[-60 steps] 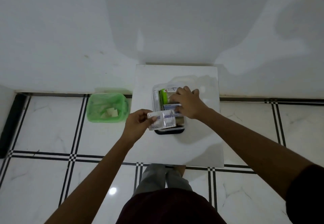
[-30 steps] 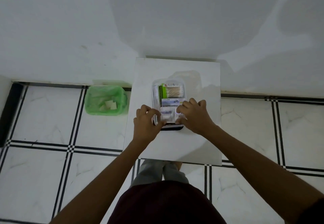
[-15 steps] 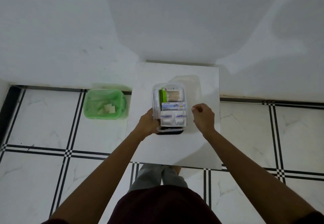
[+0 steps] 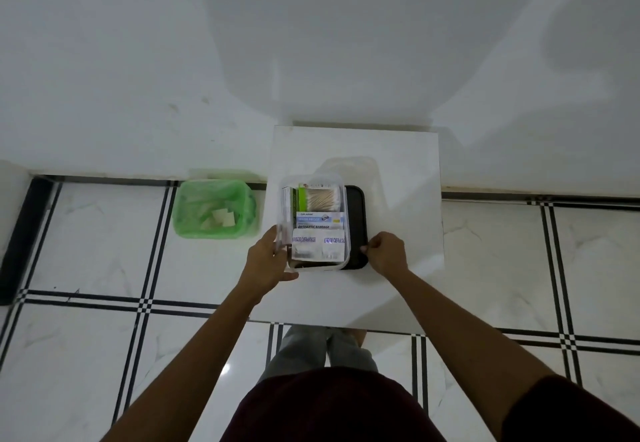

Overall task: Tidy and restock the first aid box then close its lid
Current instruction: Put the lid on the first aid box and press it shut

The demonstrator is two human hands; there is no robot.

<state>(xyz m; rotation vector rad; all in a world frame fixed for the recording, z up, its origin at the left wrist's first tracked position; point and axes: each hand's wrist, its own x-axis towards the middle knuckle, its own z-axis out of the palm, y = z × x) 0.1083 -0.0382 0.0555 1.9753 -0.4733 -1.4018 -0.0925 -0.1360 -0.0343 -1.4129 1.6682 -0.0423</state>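
The clear plastic first aid box (image 4: 318,267) sits on a small white table (image 4: 398,164). It holds a cotton swab pack (image 4: 322,197), an antiseptic bandage carton (image 4: 320,220) and white sachets (image 4: 317,247). A black lid (image 4: 356,220) lies under the box and sticks out along its right side. My left hand (image 4: 266,261) grips the box's near-left corner. My right hand (image 4: 389,253) pinches the near-right edge of the black lid.
A green bin (image 4: 214,213) lined with a bag and holding scraps of paper stands on the tiled floor left of the table. A white wall rises directly behind the table. My legs are under the table's near edge.
My left hand has slid the box to the left, uncovering the black lid on its right. My right hand has come in from beside the box and closed on the lid's edge.
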